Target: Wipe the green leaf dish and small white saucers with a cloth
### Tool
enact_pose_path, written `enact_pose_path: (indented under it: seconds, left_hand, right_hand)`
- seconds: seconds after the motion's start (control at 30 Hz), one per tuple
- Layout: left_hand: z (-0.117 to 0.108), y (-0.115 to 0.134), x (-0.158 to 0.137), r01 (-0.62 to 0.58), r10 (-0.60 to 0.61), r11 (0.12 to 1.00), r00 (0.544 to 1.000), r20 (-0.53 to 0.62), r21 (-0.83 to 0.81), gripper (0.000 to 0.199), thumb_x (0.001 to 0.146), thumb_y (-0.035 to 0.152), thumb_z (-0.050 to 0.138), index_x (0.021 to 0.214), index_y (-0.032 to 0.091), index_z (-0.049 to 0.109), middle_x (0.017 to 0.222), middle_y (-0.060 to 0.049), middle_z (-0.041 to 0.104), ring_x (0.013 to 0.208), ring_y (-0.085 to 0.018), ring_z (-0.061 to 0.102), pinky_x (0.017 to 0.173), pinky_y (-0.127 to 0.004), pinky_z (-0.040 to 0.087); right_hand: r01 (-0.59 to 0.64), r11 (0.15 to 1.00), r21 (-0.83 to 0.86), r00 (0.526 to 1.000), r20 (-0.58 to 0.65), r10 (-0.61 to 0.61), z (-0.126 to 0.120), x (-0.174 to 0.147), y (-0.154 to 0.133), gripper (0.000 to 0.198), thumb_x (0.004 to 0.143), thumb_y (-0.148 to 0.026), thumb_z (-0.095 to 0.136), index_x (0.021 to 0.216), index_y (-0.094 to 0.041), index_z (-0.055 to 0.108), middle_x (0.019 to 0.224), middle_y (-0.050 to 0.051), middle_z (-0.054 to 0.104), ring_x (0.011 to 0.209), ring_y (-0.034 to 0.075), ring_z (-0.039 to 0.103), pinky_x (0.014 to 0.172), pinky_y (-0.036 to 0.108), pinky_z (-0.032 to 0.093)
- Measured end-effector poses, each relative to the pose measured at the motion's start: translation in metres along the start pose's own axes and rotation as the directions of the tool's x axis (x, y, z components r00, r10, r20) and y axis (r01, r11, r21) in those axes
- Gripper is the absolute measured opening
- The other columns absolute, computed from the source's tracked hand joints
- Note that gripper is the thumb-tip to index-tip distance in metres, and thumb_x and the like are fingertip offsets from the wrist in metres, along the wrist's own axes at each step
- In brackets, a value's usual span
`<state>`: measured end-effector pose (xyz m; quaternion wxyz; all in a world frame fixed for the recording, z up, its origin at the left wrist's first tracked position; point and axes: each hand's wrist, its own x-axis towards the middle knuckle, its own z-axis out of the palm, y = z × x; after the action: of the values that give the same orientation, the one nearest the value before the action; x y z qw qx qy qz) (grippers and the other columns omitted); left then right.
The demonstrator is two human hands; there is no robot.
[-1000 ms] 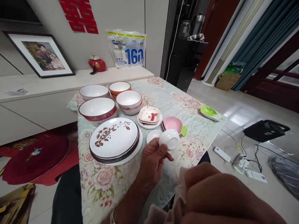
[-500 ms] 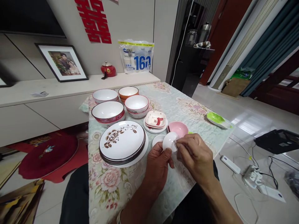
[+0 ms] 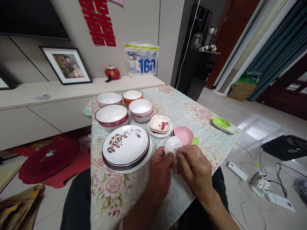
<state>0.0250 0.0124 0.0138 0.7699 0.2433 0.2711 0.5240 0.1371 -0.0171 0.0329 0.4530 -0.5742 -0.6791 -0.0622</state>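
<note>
My left hand (image 3: 161, 171) grips a small round white dish (image 3: 171, 145) by its near edge, tilted over the table. Close against its right side, my right hand (image 3: 195, 164) has thumb and fingers pinched together; what they hold, if anything, I cannot make out. Behind the dish lies another small white dish (image 3: 161, 144), partly covered. A pink bowl (image 3: 184, 134) sits just beyond my right hand, with a bit of a green item (image 3: 195, 141) beside it. Square dishes with a red scarf print (image 3: 159, 123) rest on round white plates (image 3: 153, 134).
To the left stand a stack of flower-patterned plates (image 3: 126, 143) and several bowls (image 3: 111, 115). A green leaf-shaped dish (image 3: 223, 124) is near the table's right edge. A cabinet (image 3: 81, 92) behind holds a framed photo (image 3: 66, 65), a red jar (image 3: 112, 74) and a plastic pack (image 3: 141, 60).
Both hands have shifted slightly, with the white dish a little left and lower. My right fingers have moved lower along its edge, and more of the green item shows.
</note>
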Motion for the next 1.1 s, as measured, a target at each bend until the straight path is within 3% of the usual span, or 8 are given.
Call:
enact_pose_path:
  seconds: [0.1, 0.3, 0.4, 0.57, 0.67, 0.77, 0.97, 1.1]
  left_hand:
    - [0.0009, -0.0001, -0.0008, 0.033, -0.033, 0.999, 0.999, 0.043, 0.006, 0.025, 0.071, 0.031, 0.082, 0.079, 0.014, 0.066, 0.065, 0.004, 0.061, 0.046, -0.005, 0.046, 0.042, -0.018, 0.038]
    - [0.0016, 0.0008, 0.0000, 0.001, 0.000, 1.000, 1.000, -0.029, 0.016, 0.025, 0.068, 0.029, 0.084, 0.079, 0.014, 0.067, 0.070, 0.004, 0.062, 0.049, -0.005, 0.046, 0.042, -0.018, 0.037]
    - [0.0015, -0.0001, 0.0001, 0.026, -0.026, 1.000, 1.000, 0.012, 0.006, 0.026, 0.069, 0.032, 0.083, 0.080, 0.015, 0.066, 0.068, 0.004, 0.062, 0.047, -0.005, 0.045, 0.043, -0.018, 0.037]
    - [0.0015, 0.0004, -0.0006, 0.021, -0.020, 0.999, 0.999, -0.026, 0.036, 0.024, 0.068, 0.029, 0.083, 0.078, 0.014, 0.067, 0.069, 0.005, 0.060, 0.047, -0.005, 0.044, 0.040, -0.018, 0.036]
    - [0.0017, 0.0009, 0.0001, -0.005, 0.006, 1.000, 0.999, -0.043, 0.018, 0.025, 0.066, 0.028, 0.084, 0.079, 0.014, 0.068, 0.072, 0.003, 0.063, 0.052, -0.006, 0.049, 0.044, -0.018, 0.041]
    - [0.0024, -0.0006, -0.0003, 0.021, -0.021, 1.000, 1.000, 0.013, 0.004, 0.025, 0.068, 0.030, 0.083, 0.079, 0.014, 0.067, 0.069, 0.003, 0.064, 0.051, -0.007, 0.050, 0.043, -0.018, 0.041]
    - [0.0018, 0.0009, 0.0002, 0.010, -0.009, 0.999, 0.999, -0.046, 0.031, 0.025, 0.065, 0.029, 0.084, 0.078, 0.014, 0.068, 0.070, 0.004, 0.062, 0.048, -0.005, 0.046, 0.041, -0.018, 0.038]
    - [0.0023, 0.0015, 0.0003, 0.022, -0.022, 1.000, 1.000, -0.011, 0.007, 0.027, 0.067, 0.031, 0.084, 0.080, 0.015, 0.067, 0.070, 0.003, 0.063, 0.050, -0.006, 0.048, 0.043, -0.019, 0.040]
  right_hand:
    - [0.021, 0.998, 0.053, 1.000, 0.011, -0.021, -0.0021, 0.0012, -0.0006, 0.014, 0.095, -0.010, 0.057, 0.097, -0.021, 0.066, 0.091, 0.006, 0.066, 0.086, 0.018, 0.063, 0.074, 0.032, 0.052]
    - [-0.050, 0.998, 0.024, 0.999, -0.009, 0.050, -0.0009, 0.0007, 0.0001, 0.014, 0.095, -0.013, 0.057, 0.093, -0.022, 0.067, 0.086, 0.005, 0.066, 0.083, 0.019, 0.063, 0.070, 0.032, 0.052]
    - [-0.051, 0.996, 0.074, 0.998, 0.025, 0.050, -0.0010, 0.0004, -0.0004, 0.015, 0.095, -0.013, 0.056, 0.094, -0.023, 0.068, 0.087, 0.005, 0.066, 0.083, 0.019, 0.063, 0.069, 0.031, 0.052]
    - [-0.036, 0.999, 0.029, 0.998, -0.041, 0.037, -0.0011, 0.0012, 0.0032, 0.013, 0.094, -0.014, 0.058, 0.092, -0.022, 0.067, 0.086, 0.005, 0.066, 0.083, 0.019, 0.063, 0.072, 0.032, 0.052]
    - [-0.067, 0.998, 0.021, 0.998, -0.004, 0.067, -0.0001, -0.0032, 0.0012, 0.013, 0.095, -0.013, 0.057, 0.093, -0.022, 0.066, 0.085, 0.005, 0.066, 0.083, 0.019, 0.062, 0.071, 0.032, 0.051]
    - [-0.059, 0.995, 0.084, 0.998, 0.035, 0.056, -0.0006, -0.0021, -0.0001, 0.014, 0.096, -0.013, 0.057, 0.096, -0.022, 0.067, 0.089, 0.005, 0.066, 0.085, 0.019, 0.062, 0.071, 0.031, 0.052]
    - [-0.060, 0.998, 0.023, 0.996, -0.058, 0.061, 0.0010, 0.0001, 0.0047, 0.012, 0.095, -0.014, 0.058, 0.093, -0.022, 0.067, 0.086, 0.005, 0.065, 0.084, 0.020, 0.062, 0.072, 0.033, 0.052]
    - [-0.063, 0.996, 0.066, 0.998, 0.007, 0.063, 0.0005, -0.0041, -0.0021, 0.014, 0.095, -0.013, 0.057, 0.093, -0.023, 0.068, 0.087, 0.005, 0.065, 0.083, 0.019, 0.062, 0.070, 0.032, 0.052]
